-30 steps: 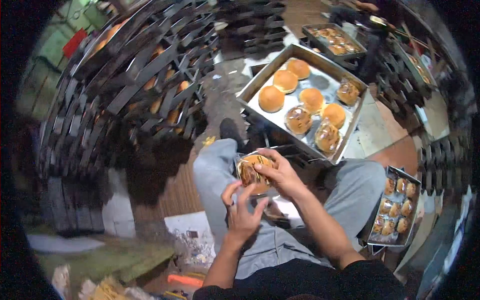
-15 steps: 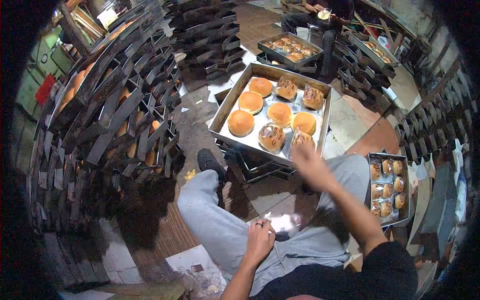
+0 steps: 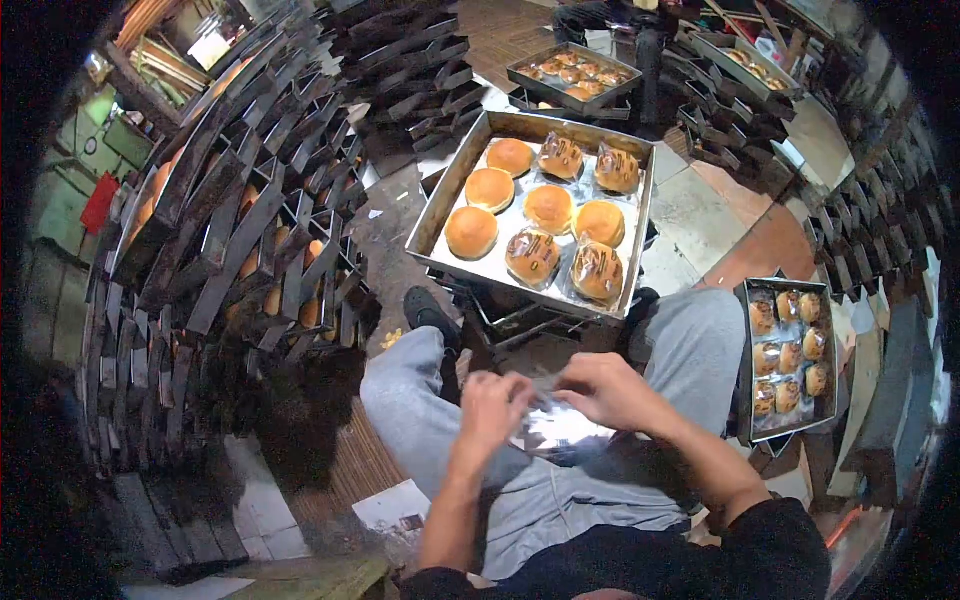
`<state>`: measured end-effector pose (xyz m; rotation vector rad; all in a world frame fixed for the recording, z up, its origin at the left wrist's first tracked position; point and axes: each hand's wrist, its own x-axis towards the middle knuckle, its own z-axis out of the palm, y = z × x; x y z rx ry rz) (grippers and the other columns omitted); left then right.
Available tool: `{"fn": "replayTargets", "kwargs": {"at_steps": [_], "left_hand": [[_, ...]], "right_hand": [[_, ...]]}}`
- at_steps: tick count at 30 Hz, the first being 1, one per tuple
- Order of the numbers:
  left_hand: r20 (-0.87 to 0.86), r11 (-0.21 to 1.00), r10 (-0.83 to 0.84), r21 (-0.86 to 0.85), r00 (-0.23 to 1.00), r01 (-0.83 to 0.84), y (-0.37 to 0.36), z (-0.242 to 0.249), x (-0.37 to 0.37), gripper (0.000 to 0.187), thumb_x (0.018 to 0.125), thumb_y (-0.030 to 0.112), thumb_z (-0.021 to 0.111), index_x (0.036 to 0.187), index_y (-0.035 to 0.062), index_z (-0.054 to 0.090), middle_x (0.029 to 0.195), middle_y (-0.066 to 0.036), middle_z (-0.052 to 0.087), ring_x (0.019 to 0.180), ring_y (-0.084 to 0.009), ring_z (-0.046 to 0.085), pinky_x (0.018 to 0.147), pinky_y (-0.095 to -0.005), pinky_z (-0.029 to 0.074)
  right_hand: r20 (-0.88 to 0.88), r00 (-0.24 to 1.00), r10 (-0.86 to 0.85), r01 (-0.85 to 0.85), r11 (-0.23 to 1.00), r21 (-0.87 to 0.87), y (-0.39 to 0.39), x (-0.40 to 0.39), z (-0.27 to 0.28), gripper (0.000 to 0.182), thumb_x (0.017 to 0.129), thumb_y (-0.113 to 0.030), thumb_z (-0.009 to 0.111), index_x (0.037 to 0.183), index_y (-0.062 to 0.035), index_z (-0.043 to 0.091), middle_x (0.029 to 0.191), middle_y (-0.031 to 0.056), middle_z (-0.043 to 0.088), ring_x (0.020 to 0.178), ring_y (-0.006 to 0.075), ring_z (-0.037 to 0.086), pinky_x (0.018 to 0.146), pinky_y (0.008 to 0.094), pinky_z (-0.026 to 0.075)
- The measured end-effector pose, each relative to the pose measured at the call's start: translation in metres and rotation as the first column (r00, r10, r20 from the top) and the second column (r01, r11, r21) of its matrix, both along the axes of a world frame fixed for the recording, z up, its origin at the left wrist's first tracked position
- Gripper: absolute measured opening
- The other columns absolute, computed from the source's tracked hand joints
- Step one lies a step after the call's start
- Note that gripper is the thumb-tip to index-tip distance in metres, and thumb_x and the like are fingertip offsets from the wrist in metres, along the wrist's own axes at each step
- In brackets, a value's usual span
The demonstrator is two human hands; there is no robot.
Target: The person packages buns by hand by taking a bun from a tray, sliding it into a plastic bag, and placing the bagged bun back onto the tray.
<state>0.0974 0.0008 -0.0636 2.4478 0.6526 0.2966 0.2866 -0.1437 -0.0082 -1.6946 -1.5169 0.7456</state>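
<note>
The left hand [image 3: 490, 408] and right hand [image 3: 608, 392] are at shiny film [image 3: 562, 430]; whether either grip is closed is unclear.

Glossy plastic wrapping [image 3: 566, 430], glare-whitened, spread low over the lap [image 3: 570, 498]

A tall stack of dark rectangular metal trays [image 3: 215, 290] is standing staggered. A flat red piece [image 3: 98, 203] and a pale green panel [image 3: 125, 150] are showing left of that stack. Small yellow scraps [image 3: 391, 338] are lying to its right. A second stack of dark metal trays [image 3: 400, 60] is rising beyond it, also rightward.
</note>
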Motion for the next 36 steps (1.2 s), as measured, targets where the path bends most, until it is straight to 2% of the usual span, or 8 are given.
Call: {"fn": "replayTargets", "kwargs": {"at_steps": [9,12,16,18,22,28,34,36], "left_hand": [[0.08,0.911,-0.17,0.393,0.982,0.126,0.01,0.062,-0.007,0.051,0.075,-0.001,0.071,0.124,0.011,0.066,0.118,-0.004,0.073,0.127,-0.0286,0.06,0.111,-0.0487,0.037],[0.104,0.933,-0.325,0.197,0.94,0.301,-0.003,0.075,-0.016,0.055,0.08,0.015,0.075,0.132,0.0058,0.061,0.129,-0.012,0.068,0.137,-0.0304,0.052,0.117,-0.0523,0.03],[0.524,0.924,0.324,-0.355,0.788,-0.144,-0.003,0.03,-0.004,0.072,0.097,0.04,0.069,0.148,-0.0039,0.043,0.153,-0.022,0.044,0.147,-0.0323,0.038,0.125,-0.051,0.021],[0.287,0.344,0.671,-0.937,0.684,0.055,-0.001,-0.014,0.004,0.069,0.109,0.039,0.052,0.159,-0.0016,0.029,0.154,-0.018,0.045,0.136,-0.0305,0.052,0.117,-0.0423,0.038],[0.037,0.004,0.947,-0.995,0.319,0.103,0.062,-0.027,-0.003,0.053,0.108,0.041,0.054,0.147,0.0055,0.045,0.134,-0.013,0.061,0.117,-0.0269,0.063,0.092,-0.042,0.056],[0.183,0.082,0.941,-0.94,0.285,0.333,0.088,-0.042,-0.033,0.048,0.109,0.043,0.051,0.139,0.0055,0.053,0.131,-0.012,0.064,0.111,-0.0258,0.066,0.086,-0.0408,0.058],[0.194,0.092,0.94,-0.936,0.282,0.339,0.082,-0.04,-0.027,0.043,0.11,0.036,0.047,0.139,0.0036,0.053,0.127,-0.015,0.068,0.109,-0.0276,0.071,0.076,-0.0343,0.06],[0.231,0.136,0.922,-0.944,0.311,0.299,0.08,-0.038,-0.025,0.042,0.11,0.034,0.047,0.137,0.0028,0.054,0.125,-0.014,0.069,0.109,-0.0273,0.071,0.075,-0.033,0.06]], "right_hand": [[0.177,0.979,0.096,-0.13,0.973,0.192,0.013,-0.039,-0.015,0.071,0.086,-0.018,0.075,0.145,0.0074,0.046,0.151,0.0333,0.045,0.148,0.046,0.036,0.125,0.0464,0.03],[0.229,0.94,0.253,-0.269,0.962,0.045,0.02,-0.044,-0.038,0.088,0.081,-0.016,0.076,0.154,0.008,0.032,0.16,0.0359,0.03,0.152,0.0493,0.025,0.128,0.0499,0.022],[0.038,0.992,0.124,-0.129,0.973,0.191,0.049,-0.058,-0.008,0.105,0.077,-0.011,0.071,0.161,0.0051,0.011,0.169,0.0311,-0.008,0.155,0.0504,0.016,0.128,0.0552,0.018],[-0.112,0.987,0.114,-0.072,0.941,0.33,0.059,-0.085,-0.026,0.096,0.08,-0.009,0.067,0.162,0.0023,0.017,0.167,0.0333,0.011,0.152,0.0485,0.027,0.127,0.0528,0.023],[-0.019,0.997,-0.079,0.081,0.948,0.307,0.079,-0.073,-0.025,0.035,0.085,-0.004,0.063,0.119,-0.0001,0.066,0.122,0.0215,0.068,0.119,0.0404,0.064,0.106,0.0443,0.05],[0.669,0.545,-0.506,0.596,0.795,0.115,0.149,0.158,-0.056,0.039,0.1,-0.031,0.051,0.114,-0.0015,0.07,0.109,0.0249,0.071,0.11,0.0445,0.065,0.096,0.0499,0.052],[0.578,0.698,-0.422,0.594,0.793,-0.138,0.179,0.249,-0.073,0.041,0.093,-0.032,0.058,0.113,0.0001,0.072,0.106,0.0228,0.075,0.098,0.0373,0.073,0.084,0.0454,0.058],[0.106,0.77,-0.629,0.609,0.675,-0.417,0.179,0.252,-0.066,0.036,0.087,-0.03,0.066,0.102,0.0022,0.073,0.084,0.0147,0.075,0.077,0.0269,0.072,0.07,0.038,0.057]]}}
